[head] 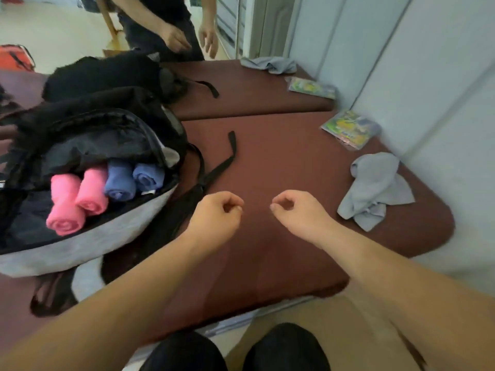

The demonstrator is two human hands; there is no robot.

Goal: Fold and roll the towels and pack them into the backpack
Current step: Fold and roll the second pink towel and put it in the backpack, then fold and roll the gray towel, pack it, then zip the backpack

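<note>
Brown table, rolled towels inside backpack, left hand, right hand: empty fists.

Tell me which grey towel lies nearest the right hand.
The near towel, crumpled right of the right hand; the far towel lies on the other table.

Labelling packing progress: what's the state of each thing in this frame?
backpack: unzipped, main compartment open
pink towels: two, rolled, inside backpack
blue towels: two, rolled, inside backpack
near grey towel: crumpled on the table, not folded
far grey towel: crumpled on the table
left hand: fingers curled, holding nothing
right hand: fingers curled, holding nothing
</note>
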